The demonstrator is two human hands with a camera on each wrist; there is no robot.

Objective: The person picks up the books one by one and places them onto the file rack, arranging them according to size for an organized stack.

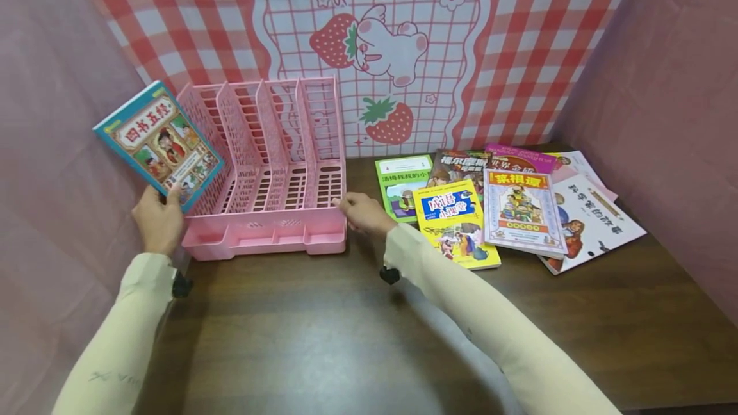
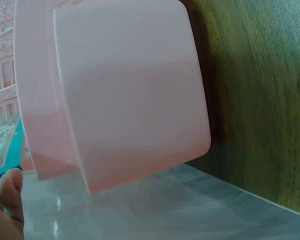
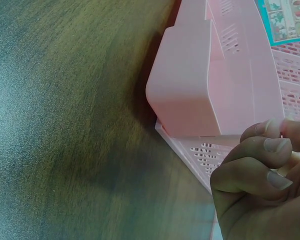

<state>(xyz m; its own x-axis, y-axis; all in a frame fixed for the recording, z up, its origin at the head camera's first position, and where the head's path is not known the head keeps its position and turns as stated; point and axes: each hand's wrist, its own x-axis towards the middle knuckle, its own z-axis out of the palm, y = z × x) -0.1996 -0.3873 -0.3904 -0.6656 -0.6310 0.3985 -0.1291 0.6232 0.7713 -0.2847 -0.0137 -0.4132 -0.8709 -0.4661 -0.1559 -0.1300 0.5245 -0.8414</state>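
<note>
A blue-bordered book leans tilted at the left end of a pink desktop book rack, its illustrated cover facing up. Its lower corner is gripped by my left hand, thumb on the cover side; the fingers behind it are hidden. At the rack's front right corner, my right hand pinches the edge of the side wall between thumb and forefinger. The right wrist view shows the other fingers of this hand curled in. Upright dividers split the rack into several slots, with small trays along its front.
To the right lies a spread of overlapping books, among them a yellow book, a green book, a purple-bordered book and a white book. A checked strawberry cloth hangs behind the brown wooden table.
</note>
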